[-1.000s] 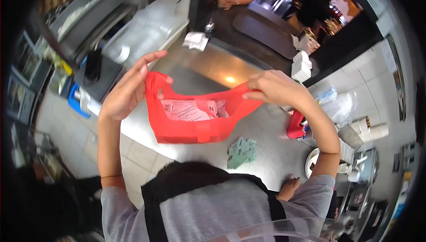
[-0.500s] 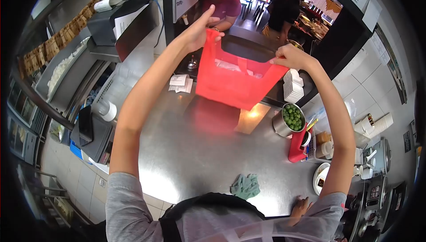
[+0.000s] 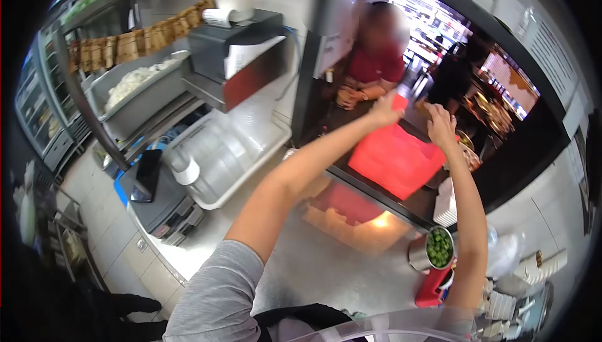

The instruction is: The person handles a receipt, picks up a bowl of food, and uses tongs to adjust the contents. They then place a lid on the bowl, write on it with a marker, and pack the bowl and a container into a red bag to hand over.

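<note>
A red plastic carrier bag [image 3: 395, 160] stands at the ledge of the serving hatch, its front bulging and its top gathered. My left hand [image 3: 384, 113] is closed round the bag's handle at the upper left. Over the bag's upper right corner is my right hand [image 3: 441, 126], fingers bent and apart, with no bag material showing between them. Both arms stretch forward across the steel counter [image 3: 307, 279]. The inside of the bag is hidden from this angle.
Beyond the hatch a person in a red shirt [image 3: 376, 69] faces the ledge. Right of the bag are stacked white containers [image 3: 446, 203] and a metal pot of green limes [image 3: 440, 248]. A plastic tub [image 3: 219, 147], printer [image 3: 235, 35] and phone [image 3: 147, 176] are on the left.
The red bag has moved forward from above the counter to the hatch ledge. My right hand has loosened from its grip on the bag's edge. The view has swung left.
</note>
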Demonstrator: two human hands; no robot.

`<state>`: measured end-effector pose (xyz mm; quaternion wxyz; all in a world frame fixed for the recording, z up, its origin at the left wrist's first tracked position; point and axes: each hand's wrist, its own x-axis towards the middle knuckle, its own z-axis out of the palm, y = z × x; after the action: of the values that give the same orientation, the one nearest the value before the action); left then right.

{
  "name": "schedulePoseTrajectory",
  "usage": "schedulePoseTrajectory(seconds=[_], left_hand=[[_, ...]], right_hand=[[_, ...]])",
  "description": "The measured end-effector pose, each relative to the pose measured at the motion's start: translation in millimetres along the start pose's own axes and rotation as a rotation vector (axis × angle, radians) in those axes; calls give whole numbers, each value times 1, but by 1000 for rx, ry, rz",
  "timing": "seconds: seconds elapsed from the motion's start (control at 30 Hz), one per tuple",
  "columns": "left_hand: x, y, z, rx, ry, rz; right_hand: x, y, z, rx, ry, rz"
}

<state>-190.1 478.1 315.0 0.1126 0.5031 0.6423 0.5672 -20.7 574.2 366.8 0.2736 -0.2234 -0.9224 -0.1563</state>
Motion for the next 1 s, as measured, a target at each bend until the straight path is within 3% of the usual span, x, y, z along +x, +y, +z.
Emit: schedulePoseTrajectory(seconds=[0.07,0.1,0.13,0.23,0.3,0.37,0.4,0.43,0.5,0.53,0.57,0.6,0.63,0.67,0.7,0.77,0.83,0.87,0.93,1.0], left_hand=[[-21,-26,2,44,-119,-29],[-52,-8,-11,42,-193,-43],[-60,-28,-6,41,-264,2],[-128,-12,-28,-69,-236,79],[-160,-22,-34,-203,-205,149],[-197,3,-75,-354,-259,102],[-215,14,-99,-431,-287,78],[-227,13,-117,-352,-156,130],[-242,10,-187,-150,-83,182],[-251,-4,-208,-221,212,76],[-259,-7,-240,-341,508,223],[-272,13,-276,-209,789,98],[-284,16,-306,-438,928,129],[-298,14,-330,-365,932,72],[-314,10,-351,-293,925,20],[-342,-42,-374,325,480,-94],[-366,-75,-367,670,101,-278],[-371,-103,-366,769,-52,-277],[-366,-134,-354,1007,-130,-460],[-360,-185,-359,1098,-116,-429]], right_hand=[[24,-73,-32,398,156,-205],[41,-115,-51,606,191,-348],[54,-154,-64,724,185,-428],[94,-263,-80,1057,129,-567],[134,-319,-70,1021,158,-630],[172,-364,-60,1002,-20,-532],[180,-383,-57,983,-8,-422],[185,-398,-55,961,-3,-312],[185,-410,-66,1036,-15,-328],[180,-415,-72,1109,-22,-365],[176,-420,-79,1180,-30,-403],[155,-419,-100,1365,-185,-496],[132,-418,-114,1546,-344,-582],[111,-418,-119,1573,-394,-557],[88,-415,-125,1536,-456,-478],[57,-405,-110,1512,-525,-394],[27,-391,-95,1312,-329,-558],[7,-379,-98,1200,-320,-565],[-21,-355,-92,1123,-450,-558],[-47,-326,-95,904,-379,-606]])
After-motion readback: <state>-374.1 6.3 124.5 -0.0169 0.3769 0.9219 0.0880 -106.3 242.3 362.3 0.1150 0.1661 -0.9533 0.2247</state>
